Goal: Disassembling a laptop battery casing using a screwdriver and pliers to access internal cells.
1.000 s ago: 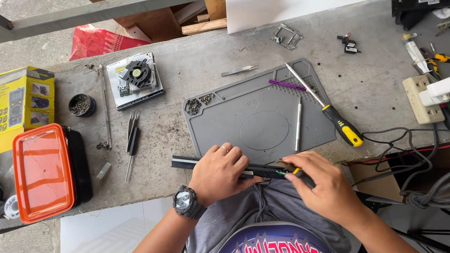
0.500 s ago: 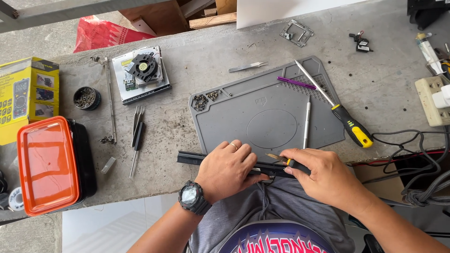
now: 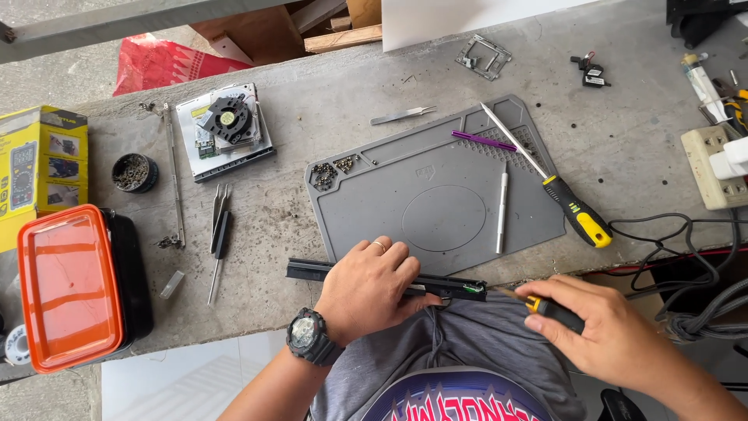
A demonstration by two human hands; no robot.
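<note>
Now, left hand [image 3: 366,287]: pressed flat on the black strip [image 3: 312,270] at worktop's [image 3: 312,117] near edge, unchanged.
Right hand [image 3: 615,335]: clamped on small screwdriver [image 3: 545,306], withdrawn rightward from strip's end.

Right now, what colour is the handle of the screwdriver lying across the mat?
Yellow and black screwdriver handle, clearest in the head view.

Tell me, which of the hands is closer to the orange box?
Left. The left hand presses on the long black part at the table's near edge, on the side of the orange box. The right hand, gripping a small screwdriver, is farther away on the opposite side.
</note>
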